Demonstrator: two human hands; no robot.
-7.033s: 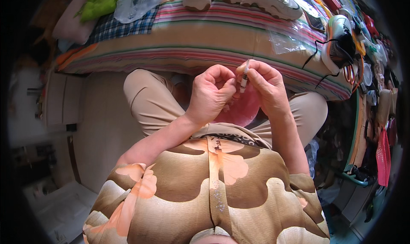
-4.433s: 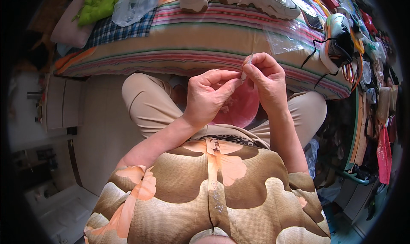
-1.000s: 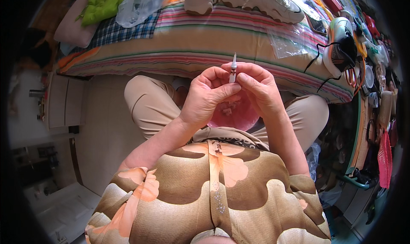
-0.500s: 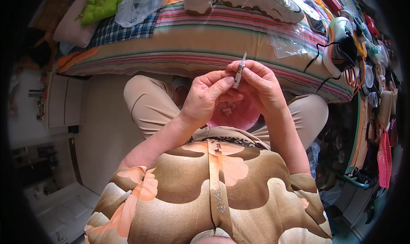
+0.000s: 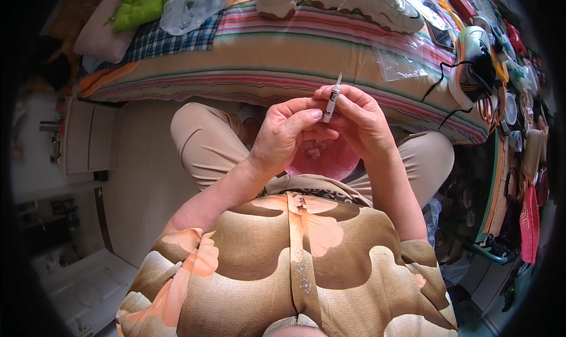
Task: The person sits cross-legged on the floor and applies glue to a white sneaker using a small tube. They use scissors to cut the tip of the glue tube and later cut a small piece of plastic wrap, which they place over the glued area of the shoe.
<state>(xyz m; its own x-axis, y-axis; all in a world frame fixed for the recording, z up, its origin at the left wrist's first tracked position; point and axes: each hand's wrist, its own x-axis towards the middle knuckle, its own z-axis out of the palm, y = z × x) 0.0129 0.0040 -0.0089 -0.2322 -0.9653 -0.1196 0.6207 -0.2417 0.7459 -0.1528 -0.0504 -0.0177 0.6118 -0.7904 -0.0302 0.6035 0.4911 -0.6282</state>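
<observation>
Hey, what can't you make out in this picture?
In the head view:
Tube: markings too small to read.
Pink container: partly hidden by the left hand and right hand.
White bits inside it: too small to identify.
White shoes: cut off by the upper edge.

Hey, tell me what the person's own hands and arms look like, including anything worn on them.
The left hand and right hand are ungloved, with no ring or watch visible. The left sleeve and right sleeve are short, patterned in brown and cream with peach accents, leaving the forearms bare.
</observation>
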